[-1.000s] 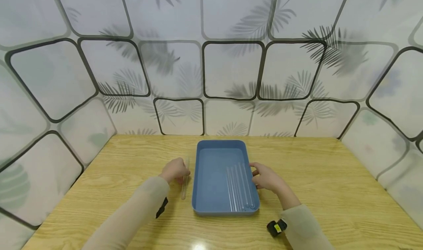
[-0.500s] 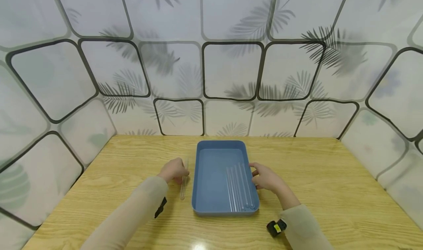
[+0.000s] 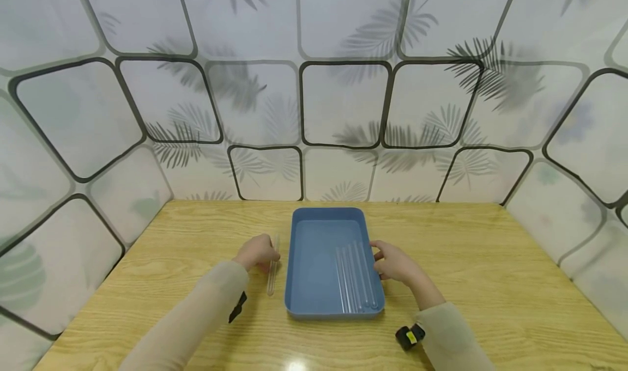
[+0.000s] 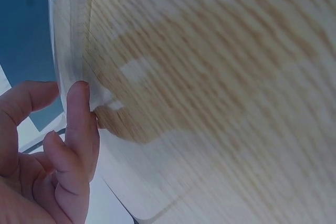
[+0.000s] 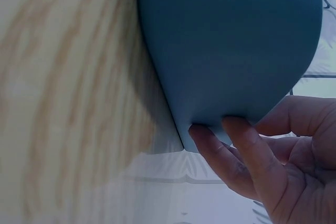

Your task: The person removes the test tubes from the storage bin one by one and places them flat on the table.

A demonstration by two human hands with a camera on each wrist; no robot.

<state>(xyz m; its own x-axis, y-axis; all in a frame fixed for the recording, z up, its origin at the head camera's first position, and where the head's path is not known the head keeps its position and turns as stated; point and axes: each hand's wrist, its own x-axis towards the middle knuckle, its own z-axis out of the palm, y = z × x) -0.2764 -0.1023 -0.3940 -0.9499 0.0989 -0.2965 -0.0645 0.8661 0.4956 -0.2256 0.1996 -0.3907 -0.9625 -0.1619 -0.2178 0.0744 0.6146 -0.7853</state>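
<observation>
My left hand pinches a clear test tube between thumb and fingers, just left of the blue tray. In the left wrist view the tube runs up from the fingertips, its rounded end over the wood. My right hand holds the tray's right side. Two fingertips lie against the outer wall in the right wrist view, and another digit reaches the rim, its tip hidden. Several clear test tubes lie side by side along the tray's right half, rounded ends toward me.
The tray rests on a wooden table. Patterned cloth walls stand behind the table and at both sides. A small black device is at the right wrist.
My left hand and its test tube have shifted very slightly left. The right hand, tray and the tubes inside it look unchanged.
</observation>
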